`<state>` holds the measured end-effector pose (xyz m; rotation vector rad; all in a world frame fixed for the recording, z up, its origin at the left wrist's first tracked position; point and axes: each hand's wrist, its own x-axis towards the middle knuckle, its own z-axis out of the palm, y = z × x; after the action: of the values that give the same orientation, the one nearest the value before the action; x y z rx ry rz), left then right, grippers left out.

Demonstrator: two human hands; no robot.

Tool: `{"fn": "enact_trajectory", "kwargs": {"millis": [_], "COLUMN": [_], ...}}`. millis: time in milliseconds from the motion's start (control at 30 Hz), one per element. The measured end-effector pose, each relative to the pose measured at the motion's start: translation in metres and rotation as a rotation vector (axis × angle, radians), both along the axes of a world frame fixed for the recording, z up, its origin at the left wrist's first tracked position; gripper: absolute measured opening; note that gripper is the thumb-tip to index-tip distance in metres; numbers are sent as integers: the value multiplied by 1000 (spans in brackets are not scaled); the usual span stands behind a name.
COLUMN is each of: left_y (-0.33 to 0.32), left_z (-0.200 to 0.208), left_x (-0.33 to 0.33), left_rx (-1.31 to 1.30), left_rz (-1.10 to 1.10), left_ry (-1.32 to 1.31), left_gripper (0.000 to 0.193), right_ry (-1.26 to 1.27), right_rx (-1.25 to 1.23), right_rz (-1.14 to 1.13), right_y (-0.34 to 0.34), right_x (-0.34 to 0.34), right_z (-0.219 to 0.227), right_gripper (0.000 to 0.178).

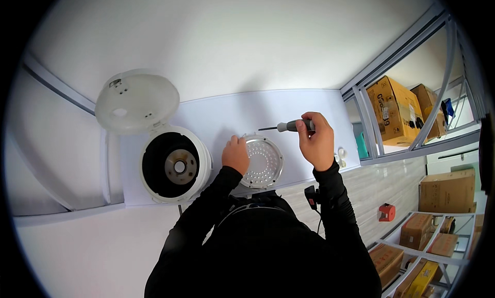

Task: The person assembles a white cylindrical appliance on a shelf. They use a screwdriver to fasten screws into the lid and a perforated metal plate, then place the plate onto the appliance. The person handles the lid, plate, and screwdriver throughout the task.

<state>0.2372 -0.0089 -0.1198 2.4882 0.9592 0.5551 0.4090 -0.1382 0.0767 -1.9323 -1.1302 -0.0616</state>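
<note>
My right hand point(316, 143) is wrapped round the grey handle of a screwdriver point(291, 126), its thin dark shaft pointing left above the table. My left hand point(236, 155) is closed at the left rim of a round metal inner lid point(264, 164), dimpled and shiny, which lies flat on the table with small dark spots round its edge. Its fingertips are partly hidden at the rim. To the left stands a white rice cooker point(205, 161) without an inner pot, its heating plate point(190, 166) showing at the bottom. The cooker's hinged lid point(139, 99) is swung up.
A white table point(221, 110) runs along the wall. Small pale parts point(341, 155) lie at its right end. A metal rack with cardboard boxes point(394, 110) stands to the right, more boxes point(416, 231) sit on low shelves, and a red stool point(386, 212) is on the floor.
</note>
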Motion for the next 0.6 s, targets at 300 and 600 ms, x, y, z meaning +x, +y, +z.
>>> {"fn": "enact_trajectory", "kwargs": {"millis": [300,600], "left_y": [7,5], "left_z": [-11,7], "left_x": [-5,0], "left_rx": [-26,-26], "left_rz": [-27,-40], "left_ry": [-42,-128], "left_gripper": [9,11], "right_ry": [58,74], "right_rx": [8,-5], "right_rz": [1,4], "right_y": [-20,-42], "right_x": [3,-4], "right_z": [-13,-17], "right_gripper": [21,17]}}
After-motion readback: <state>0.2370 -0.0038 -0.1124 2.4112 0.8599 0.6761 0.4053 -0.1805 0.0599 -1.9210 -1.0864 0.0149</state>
